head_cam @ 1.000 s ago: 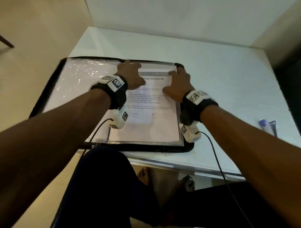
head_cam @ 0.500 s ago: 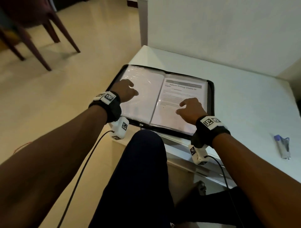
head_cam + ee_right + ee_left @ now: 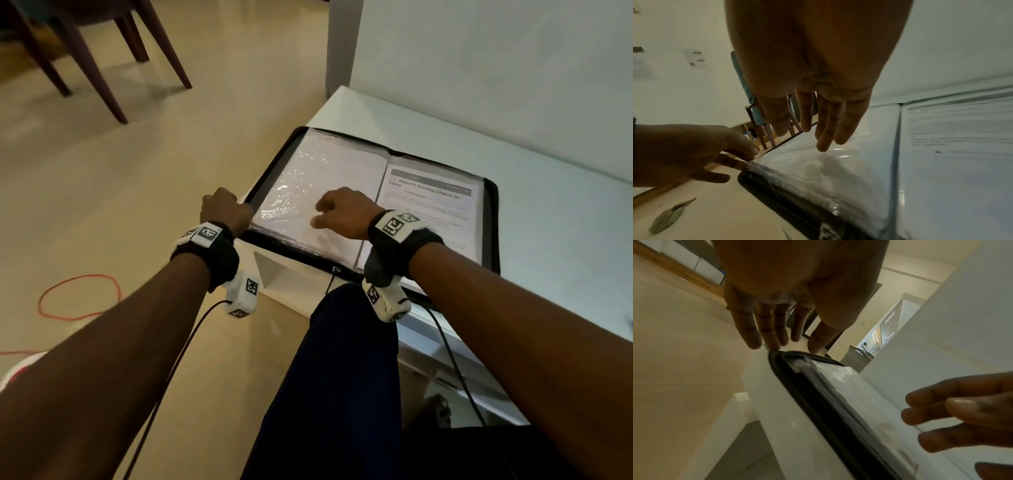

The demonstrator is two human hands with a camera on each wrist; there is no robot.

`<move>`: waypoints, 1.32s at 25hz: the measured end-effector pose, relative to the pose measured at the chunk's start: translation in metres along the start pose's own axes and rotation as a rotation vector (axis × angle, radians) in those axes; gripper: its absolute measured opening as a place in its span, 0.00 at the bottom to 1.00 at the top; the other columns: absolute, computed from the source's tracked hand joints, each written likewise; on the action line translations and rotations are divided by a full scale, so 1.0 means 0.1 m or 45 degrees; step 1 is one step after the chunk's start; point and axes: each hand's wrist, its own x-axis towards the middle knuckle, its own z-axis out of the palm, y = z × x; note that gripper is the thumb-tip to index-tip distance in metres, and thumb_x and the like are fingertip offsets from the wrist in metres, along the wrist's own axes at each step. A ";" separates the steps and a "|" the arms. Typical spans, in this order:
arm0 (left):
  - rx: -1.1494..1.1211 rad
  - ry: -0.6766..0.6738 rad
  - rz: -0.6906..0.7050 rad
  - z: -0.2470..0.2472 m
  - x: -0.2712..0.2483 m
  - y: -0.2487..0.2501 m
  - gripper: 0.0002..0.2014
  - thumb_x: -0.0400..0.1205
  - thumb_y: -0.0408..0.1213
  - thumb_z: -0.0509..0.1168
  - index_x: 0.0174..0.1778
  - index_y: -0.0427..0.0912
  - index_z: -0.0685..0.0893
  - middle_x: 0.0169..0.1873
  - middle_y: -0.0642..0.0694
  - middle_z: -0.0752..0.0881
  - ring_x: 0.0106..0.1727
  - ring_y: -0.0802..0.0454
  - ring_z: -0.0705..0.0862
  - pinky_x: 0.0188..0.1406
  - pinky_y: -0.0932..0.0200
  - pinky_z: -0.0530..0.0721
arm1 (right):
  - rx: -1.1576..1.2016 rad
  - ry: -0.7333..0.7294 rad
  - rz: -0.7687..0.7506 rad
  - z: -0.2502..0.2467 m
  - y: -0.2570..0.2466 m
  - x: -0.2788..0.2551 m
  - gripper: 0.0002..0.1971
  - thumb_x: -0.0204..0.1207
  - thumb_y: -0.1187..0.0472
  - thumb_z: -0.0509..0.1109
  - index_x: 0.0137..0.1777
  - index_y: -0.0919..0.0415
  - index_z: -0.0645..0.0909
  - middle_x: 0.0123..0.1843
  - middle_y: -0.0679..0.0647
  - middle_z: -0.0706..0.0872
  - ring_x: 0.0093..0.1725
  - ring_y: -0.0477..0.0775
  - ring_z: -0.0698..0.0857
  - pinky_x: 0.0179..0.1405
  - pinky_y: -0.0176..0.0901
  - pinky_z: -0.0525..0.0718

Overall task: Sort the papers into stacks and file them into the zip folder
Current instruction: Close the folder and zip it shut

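Nearest, a dark trouser leg (image 3: 342,377) low between both arms. Just past it, the near edge of the white table (image 3: 565,246), under both wrists.

On the table, a black zip folder (image 3: 493,219) lying open and flat, with shiny clear plastic sleeves (image 3: 308,192) inside. Left hand (image 3: 224,212) at the folder's near left corner, fingers (image 3: 764,331) loose and nearly straight, pointing down, fingertips touching the corner of the clear sleeves right at the black edge. Holding nothing. Right hand (image 3: 346,214) just right of the left one, hanging a little above the left page, fingers (image 3: 826,129) relaxed and loose, thumb apart, gripping nothing.

Right of the right fingers, a white printed paper (image 3: 431,205) tucked in the right sleeve, with the heading "Return Dining Chairs to Table".

Left of the left fingers, down on the pale floor (image 3: 137,205), a looped orange cord (image 3: 78,296). Far beyond both hands, dark wooden chair legs (image 3: 102,58) and a white wall (image 3: 496,68) behind the table.
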 end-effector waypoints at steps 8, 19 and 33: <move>-0.260 -0.111 -0.140 0.03 0.11 -0.23 0.11 0.78 0.30 0.73 0.55 0.34 0.91 0.53 0.38 0.90 0.52 0.36 0.88 0.54 0.51 0.87 | -0.082 -0.091 -0.007 0.33 -0.39 0.19 0.25 0.80 0.49 0.73 0.73 0.62 0.80 0.71 0.59 0.83 0.67 0.60 0.83 0.62 0.47 0.81; -1.314 -0.110 0.010 -0.59 -0.98 1.02 0.19 0.84 0.58 0.63 0.50 0.44 0.84 0.44 0.45 0.89 0.45 0.47 0.88 0.46 0.54 0.85 | 0.362 0.311 -0.084 -0.17 -0.30 -0.53 0.26 0.89 0.41 0.56 0.68 0.60 0.83 0.66 0.58 0.87 0.64 0.59 0.84 0.61 0.45 0.75; -0.352 -0.714 0.761 0.56 -1.92 2.40 0.10 0.86 0.42 0.70 0.61 0.50 0.93 0.51 0.51 0.93 0.53 0.56 0.89 0.50 0.54 0.85 | 1.319 0.847 0.476 -0.70 1.48 -1.66 0.34 0.75 0.27 0.59 0.57 0.57 0.85 0.53 0.58 0.91 0.52 0.60 0.91 0.56 0.59 0.91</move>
